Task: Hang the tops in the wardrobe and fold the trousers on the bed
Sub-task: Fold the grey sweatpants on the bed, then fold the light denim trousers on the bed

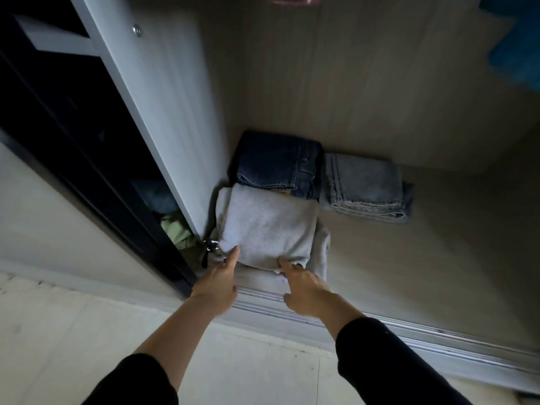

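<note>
Sleeves [131,381]: black, on both arms.
Left hand [217,283]: fingers straight, tips touched the front left corner of the grey folded trousers [266,226].
Right hand [304,290]: fingers outstretched, tips met the same fold's front edge.
Position: trousers lay on the wardrobe floor [409,258], against the dark jeans [277,165]; light jeans [365,185] beside.

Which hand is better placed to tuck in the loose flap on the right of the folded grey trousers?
Probably the right hand: it touches the grey trousers just beside the flap, while the left hand sits at the opposite corner.
</note>
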A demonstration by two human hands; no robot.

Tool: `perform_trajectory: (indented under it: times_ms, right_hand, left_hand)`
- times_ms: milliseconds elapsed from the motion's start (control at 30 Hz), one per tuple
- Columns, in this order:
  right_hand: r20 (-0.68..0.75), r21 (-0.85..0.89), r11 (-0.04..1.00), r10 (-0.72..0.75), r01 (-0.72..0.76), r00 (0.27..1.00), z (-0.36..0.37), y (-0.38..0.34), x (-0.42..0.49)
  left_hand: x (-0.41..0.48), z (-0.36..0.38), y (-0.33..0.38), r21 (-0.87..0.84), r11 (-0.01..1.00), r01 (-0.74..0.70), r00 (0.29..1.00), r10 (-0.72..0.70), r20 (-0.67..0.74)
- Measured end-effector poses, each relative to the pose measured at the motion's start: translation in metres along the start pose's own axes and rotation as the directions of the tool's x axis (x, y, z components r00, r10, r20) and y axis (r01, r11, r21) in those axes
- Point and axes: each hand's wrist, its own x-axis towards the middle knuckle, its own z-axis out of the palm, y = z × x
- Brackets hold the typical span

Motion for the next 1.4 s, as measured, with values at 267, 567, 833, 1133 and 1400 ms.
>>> perform_trajectory:
  times_ms: [267, 567, 833, 1133, 1400]
  right_hand:
    - [-0.103, 0.151, 0.985, 0.104, -0.088, 0.989, -0.087, -0.028, -0.120]
    - [-0.216, 0.208, 0.945, 0.296, -0.252, 0.931, -0.273, -0.104, -0.358]
    - [-0.310, 0.410, 0.817, 0.543, -0.406, 0.780, -0.360, -0.156, -0.577]
    - [-0.365, 0.506, 0.671, 0.736, -0.542, 0.571, -0.365, -0.112, -0.756]
    - [-0.325, 0.591, 0.535, 0.843, -0.603, 0.430, -0.320, -0.030, -0.916]
  left_hand:
    - [-0.085, -0.091, 0.064, -0.097, 0.994, -0.051, 0.999, 0.052, 0.012]
    - [-0.272, -0.309, 0.193, -0.068, 0.970, -0.232, 0.972, 0.234, 0.027]
    - [-0.444, -0.433, 0.302, 0.042, 0.877, -0.479, 0.876, 0.474, 0.087]
    - [-0.548, -0.434, 0.432, 0.155, 0.691, -0.706, 0.708, 0.685, 0.172]
    - [-0.654, -0.358, 0.570, 0.197, 0.539, -0.819, 0.574, 0.773, 0.269]
